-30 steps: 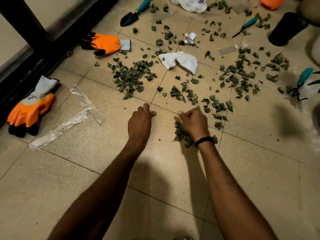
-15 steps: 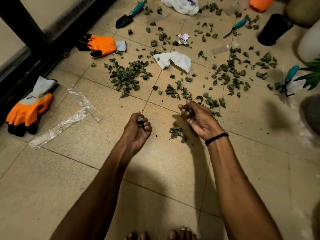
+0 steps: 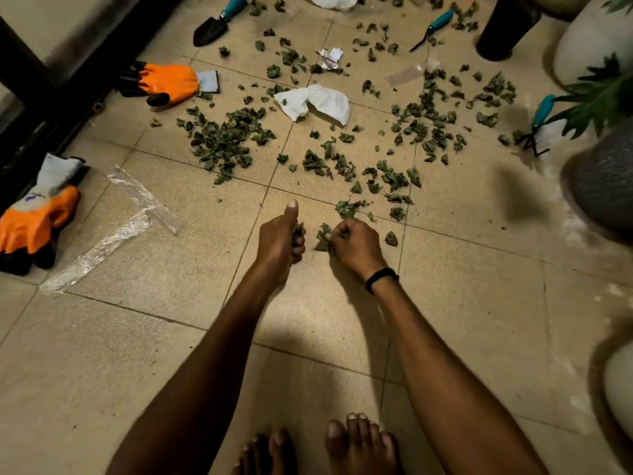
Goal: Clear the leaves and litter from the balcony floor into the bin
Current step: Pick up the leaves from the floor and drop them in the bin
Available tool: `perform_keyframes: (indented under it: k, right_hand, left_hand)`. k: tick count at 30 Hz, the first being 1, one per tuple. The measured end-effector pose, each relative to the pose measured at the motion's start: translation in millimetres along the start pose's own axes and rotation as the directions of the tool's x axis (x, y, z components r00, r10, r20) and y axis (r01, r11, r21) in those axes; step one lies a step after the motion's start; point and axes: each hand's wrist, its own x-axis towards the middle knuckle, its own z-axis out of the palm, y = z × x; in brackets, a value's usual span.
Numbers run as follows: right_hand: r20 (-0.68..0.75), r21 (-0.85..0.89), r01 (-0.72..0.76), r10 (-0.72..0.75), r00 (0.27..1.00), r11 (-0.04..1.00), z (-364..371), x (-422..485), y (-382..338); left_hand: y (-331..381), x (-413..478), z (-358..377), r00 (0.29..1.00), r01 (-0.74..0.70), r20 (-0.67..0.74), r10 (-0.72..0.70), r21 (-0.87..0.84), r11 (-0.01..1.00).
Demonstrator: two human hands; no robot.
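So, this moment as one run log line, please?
left hand: grips leaves | right hand: grips leaves | floor: leaves, tissue scattered

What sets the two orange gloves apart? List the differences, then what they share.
The far glove lies crosswise, black tips pointing left; the near glove lies lengthwise, tips toward the camera. The near glove shows a long pale cuff; the far glove only a short one. The far glove lies beside the leaves; the near glove beside a clear plastic strip. Both are orange, black-tipped and unworn.
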Motion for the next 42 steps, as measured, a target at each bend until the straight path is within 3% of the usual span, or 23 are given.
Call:
perform_keyframes:
  k: [2, 5, 8, 11, 13, 15, 18, 21, 24, 27, 32, 39, 40, 42]
  right_hand:
    - [0.043, 0.248, -0.100, 0.093, 0.995, 0.963, -12, 3, -1]
    - [0.129, 0.596, -0.196, 0.149, 0.980, 0.779, -35, 2, -5]
    - [0.147, 0.633, -0.214, 0.156, 0.977, 0.744, -49, 4, 0]
    - [0.153, 0.519, -0.204, 0.145, 0.978, 0.830, -50, 5, 9]
    - [0.191, 0.500, -0.220, 0.141, 0.971, 0.838, -49, 2, 12]
    - [0.269, 0.601, -0.291, 0.154, 0.951, 0.744, -47, -4, 11]
    - [0.352, 0.744, -0.390, 0.178, 0.919, 0.542, -45, -6, 7]
    - [0.368, 0.760, -0.402, 0.172, 0.914, 0.511, -40, -4, 4]
    - [0.352, 0.682, -0.362, 0.149, 0.924, 0.636, -35, -3, 0]
    - [0.326, 0.658, -0.336, 0.148, 0.934, 0.674, -35, -3, -3]
    - [0.264, 0.674, -0.309, 0.172, 0.949, 0.671, -43, 2, 3]
    - [0.189, 0.736, -0.374, 0.360, 0.914, 0.564, -73, 12, 21]
    - [0.127, 0.733, -0.345, 0.382, 0.916, 0.585, -75, 13, 28]
    - [-0.097, 0.581, -0.257, 0.379, 0.920, 0.772, -77, 21, 47]
  left_hand:
    - [-10, 0, 0, 0.962, -0.263, 0.030, 0.271, 0.366, 0.893]
    - [-26, 1, 4, 0.869, -0.438, 0.197, 0.454, 0.733, 0.520]
    - [-40, -4, 14, 0.819, -0.471, 0.283, 0.499, 0.828, 0.304]
    - [-45, -10, 20, 0.791, -0.480, 0.301, 0.532, 0.846, 0.234]
    - [-41, -13, 21, 0.780, -0.499, 0.273, 0.564, 0.814, 0.297]
    - [-33, -20, 24, 0.820, -0.496, 0.225, 0.526, 0.738, 0.458]
    - [-25, -26, 29, 0.929, -0.370, 0.239, 0.284, 0.559, 0.742]
    - [-26, -24, 31, 0.948, -0.226, 0.280, 0.151, 0.261, 0.938]
    - [-26, -24, 28, 0.945, -0.255, 0.260, 0.199, 0.201, 0.946]
    - [-25, -24, 25, 0.937, -0.303, 0.240, 0.255, 0.192, 0.933]
    - [-17, -19, 20, 0.983, -0.182, 0.026, 0.181, 0.158, 0.970]
    - [-13, -25, 12, 0.996, -0.064, 0.048, 0.072, -0.153, 0.986]
    - [-13, -25, 12, 0.996, -0.048, 0.065, 0.061, -0.185, 0.981]
    - [-14, -25, 13, 0.996, -0.004, 0.082, 0.020, -0.195, 0.981]
